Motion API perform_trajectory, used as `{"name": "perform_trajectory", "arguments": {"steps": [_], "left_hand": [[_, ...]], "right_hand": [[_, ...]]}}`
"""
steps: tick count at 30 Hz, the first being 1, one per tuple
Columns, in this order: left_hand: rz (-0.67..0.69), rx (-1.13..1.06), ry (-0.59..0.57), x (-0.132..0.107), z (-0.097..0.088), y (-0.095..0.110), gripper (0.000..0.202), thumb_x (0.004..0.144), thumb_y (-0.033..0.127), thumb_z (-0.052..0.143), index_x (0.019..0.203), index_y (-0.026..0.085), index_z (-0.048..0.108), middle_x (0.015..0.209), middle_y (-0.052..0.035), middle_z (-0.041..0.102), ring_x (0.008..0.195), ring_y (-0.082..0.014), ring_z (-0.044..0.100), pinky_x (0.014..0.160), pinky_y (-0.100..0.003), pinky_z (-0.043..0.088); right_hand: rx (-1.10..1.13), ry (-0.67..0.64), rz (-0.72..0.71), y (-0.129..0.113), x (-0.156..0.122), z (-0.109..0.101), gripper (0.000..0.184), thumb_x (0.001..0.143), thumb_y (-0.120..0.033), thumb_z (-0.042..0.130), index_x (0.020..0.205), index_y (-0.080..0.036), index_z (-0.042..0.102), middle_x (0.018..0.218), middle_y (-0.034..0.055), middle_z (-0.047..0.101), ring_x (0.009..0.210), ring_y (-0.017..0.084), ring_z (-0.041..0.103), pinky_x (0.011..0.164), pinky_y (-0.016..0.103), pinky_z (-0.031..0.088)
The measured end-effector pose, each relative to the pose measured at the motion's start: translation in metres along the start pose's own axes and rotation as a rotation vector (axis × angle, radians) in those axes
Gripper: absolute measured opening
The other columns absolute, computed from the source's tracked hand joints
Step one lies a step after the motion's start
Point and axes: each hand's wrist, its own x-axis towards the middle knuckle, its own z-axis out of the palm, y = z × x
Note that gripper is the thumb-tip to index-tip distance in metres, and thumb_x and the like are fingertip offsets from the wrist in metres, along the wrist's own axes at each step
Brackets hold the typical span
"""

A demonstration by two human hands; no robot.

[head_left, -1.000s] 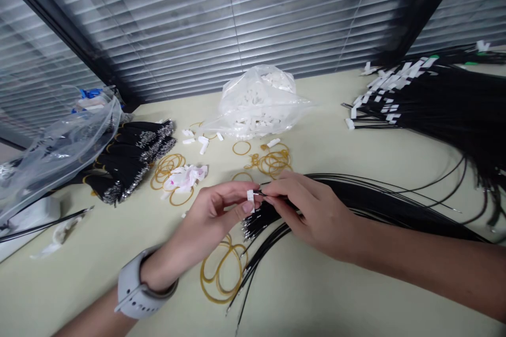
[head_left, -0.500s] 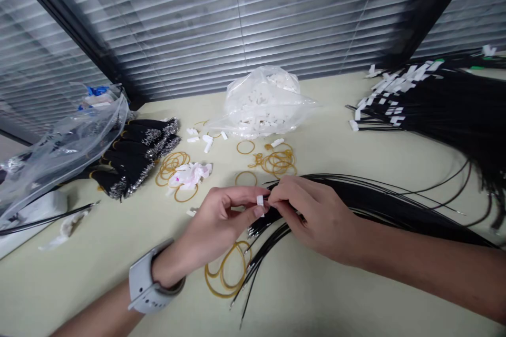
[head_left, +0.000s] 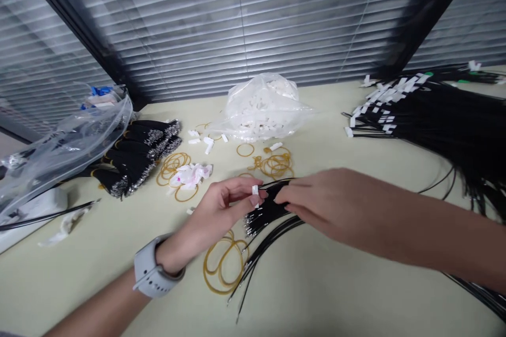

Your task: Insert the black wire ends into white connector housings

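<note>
My left hand point(head_left: 221, 208), with a grey watch point(head_left: 152, 274) on its wrist, pinches a small white connector point(head_left: 255, 190) between thumb and forefinger. My right hand point(head_left: 320, 200) is right beside it, fingers pressed together on the end of a thin black wire point(head_left: 272, 185) that meets the connector. Below both hands lies a loose bundle of black wires point(head_left: 263, 221) with bare metal ends, fanning toward the table's front. Yellow rubber bands point(head_left: 223, 266) lie under my left hand.
A clear bag of white connectors point(head_left: 263, 108) stands at the back centre, with loose connectors and rubber bands point(head_left: 274, 163) before it. Banded black wire bundles point(head_left: 138, 155) and a plastic bag point(head_left: 63, 147) lie at left. A big heap of wires fitted with connectors point(head_left: 430, 113) fills the right.
The view has shifted a little. My right hand has slid left along the wire so that its forearm now crosses lower right; the connector stays pinched in my left hand.
</note>
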Motion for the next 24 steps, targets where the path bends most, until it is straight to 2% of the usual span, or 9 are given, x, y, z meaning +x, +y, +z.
{"name": "perform_trajectory", "arguments": {"steps": [3, 6, 9, 11, 14, 17, 19, 22, 24], "left_hand": [[-0.017, 0.002, 0.024, -0.001, 0.0, -0.001, 0.036, 0.065, 0.038, 0.06, 0.097, 0.022, 0.057, 0.095, 0.0001, 0.064, 0.083, -0.0008, 0.058, 0.071, -0.005, 0.046], [-0.026, 0.012, 0.031, 0.0, -0.001, 0.0, 0.037, 0.064, 0.038, 0.061, 0.098, 0.024, 0.057, 0.094, 0.001, 0.064, 0.082, -0.0001, 0.059, 0.071, -0.004, 0.046], [-0.024, -0.002, 0.037, 0.001, -0.002, 0.0, 0.037, 0.064, 0.038, 0.061, 0.097, 0.022, 0.057, 0.095, -0.0001, 0.064, 0.082, -0.0002, 0.059, 0.072, -0.004, 0.047], [-0.003, -0.014, 0.038, 0.002, -0.002, 0.0, 0.035, 0.065, 0.037, 0.061, 0.096, 0.021, 0.057, 0.096, -0.0007, 0.064, 0.083, -0.0003, 0.059, 0.073, -0.004, 0.047], [0.012, -0.019, 0.031, 0.002, -0.001, 0.0, 0.033, 0.065, 0.036, 0.061, 0.094, 0.021, 0.058, 0.096, 0.0001, 0.064, 0.082, 0.0005, 0.059, 0.073, -0.004, 0.047], [-0.006, -0.004, 0.045, 0.001, -0.001, 0.0, 0.034, 0.065, 0.037, 0.061, 0.095, 0.022, 0.057, 0.095, 0.0007, 0.064, 0.084, 0.0, 0.059, 0.074, -0.005, 0.047], [-0.007, 0.016, 0.058, 0.001, -0.001, 0.001, 0.034, 0.065, 0.037, 0.06, 0.095, 0.022, 0.057, 0.095, 0.0005, 0.064, 0.085, -0.0006, 0.058, 0.074, -0.006, 0.047], [0.005, 0.04, 0.069, 0.002, -0.001, 0.002, 0.034, 0.067, 0.038, 0.058, 0.097, 0.022, 0.057, 0.095, 0.0004, 0.063, 0.084, -0.0004, 0.058, 0.074, -0.007, 0.046], [0.009, 0.067, 0.085, 0.001, -0.001, 0.002, 0.034, 0.067, 0.037, 0.057, 0.098, 0.023, 0.056, 0.094, 0.0008, 0.063, 0.082, 0.0004, 0.057, 0.072, -0.006, 0.045]], "right_hand": [[-0.119, -0.063, 0.106, -0.008, -0.002, 0.013, 0.01, 0.068, -0.005, 0.051, 0.075, -0.012, 0.053, 0.06, 0.0031, 0.051, 0.048, 0.008, 0.043, 0.045, 0.023, 0.018], [-0.247, -0.149, 0.178, -0.012, 0.004, 0.018, 0.017, 0.064, 0.0, 0.048, 0.074, -0.012, 0.052, 0.061, 0.0029, 0.051, 0.049, 0.012, 0.046, 0.043, 0.024, 0.01], [-0.286, -0.183, 0.132, -0.012, 0.009, 0.012, 0.018, 0.064, 0.0, 0.047, 0.073, -0.015, 0.052, 0.063, 0.0015, 0.052, 0.051, 0.014, 0.047, 0.043, 0.024, 0.008], [-0.257, -0.089, 0.059, -0.013, 0.009, 0.009, 0.016, 0.065, -0.003, 0.047, 0.073, -0.016, 0.051, 0.065, 0.0016, 0.051, 0.052, 0.014, 0.045, 0.045, 0.024, 0.01], [-0.152, 0.049, -0.095, -0.018, 0.007, 0.008, 0.014, 0.068, -0.005, 0.044, 0.076, -0.015, 0.051, 0.074, 0.0033, 0.05, 0.057, 0.013, 0.042, 0.047, 0.024, 0.018], [-0.074, -0.036, -0.263, -0.021, 0.005, 0.012, 0.014, 0.064, -0.003, 0.047, 0.073, -0.013, 0.05, 0.075, 0.0036, 0.048, 0.066, 0.012, 0.04, 0.055, 0.024, 0.028], [-0.078, -0.101, -0.323, -0.022, 0.004, 0.015, 0.013, 0.064, -0.001, 0.047, 0.071, -0.012, 0.049, 0.072, 0.0033, 0.047, 0.07, 0.013, 0.039, 0.06, 0.024, 0.03], [-0.022, -0.103, -0.32, -0.022, 0.003, 0.018, 0.013, 0.068, -0.002, 0.044, 0.075, -0.012, 0.048, 0.077, 0.0031, 0.047, 0.074, 0.013, 0.039, 0.066, 0.025, 0.032], [0.011, -0.11, -0.298, -0.023, 0.002, 0.02, 0.015, 0.066, -0.004, 0.045, 0.078, -0.013, 0.047, 0.081, 0.0036, 0.047, 0.075, 0.014, 0.04, 0.068, 0.028, 0.033]]}}
